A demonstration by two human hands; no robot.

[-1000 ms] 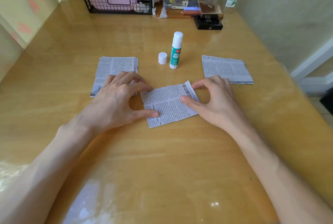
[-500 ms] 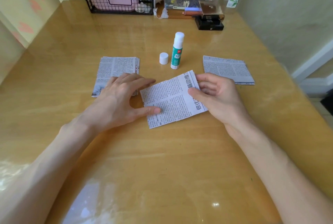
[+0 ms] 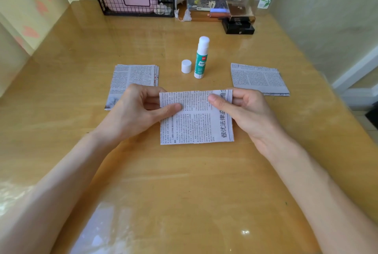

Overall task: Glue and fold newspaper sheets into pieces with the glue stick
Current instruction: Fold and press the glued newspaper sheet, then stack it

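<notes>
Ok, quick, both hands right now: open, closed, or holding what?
Left hand: pinches the newspaper sheet at its upper left edge.
Right hand: pinches the same sheet at its upper right edge.

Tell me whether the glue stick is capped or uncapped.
Uncapped: the glue stick stands upright, white tip bare; its cap sits apart beside it.

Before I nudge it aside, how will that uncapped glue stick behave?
The glue stick stands upright on a narrow base, so it probably tips easily. Round, it may then roll on the glossy table. Its cap is off, so glue could smear.
</notes>
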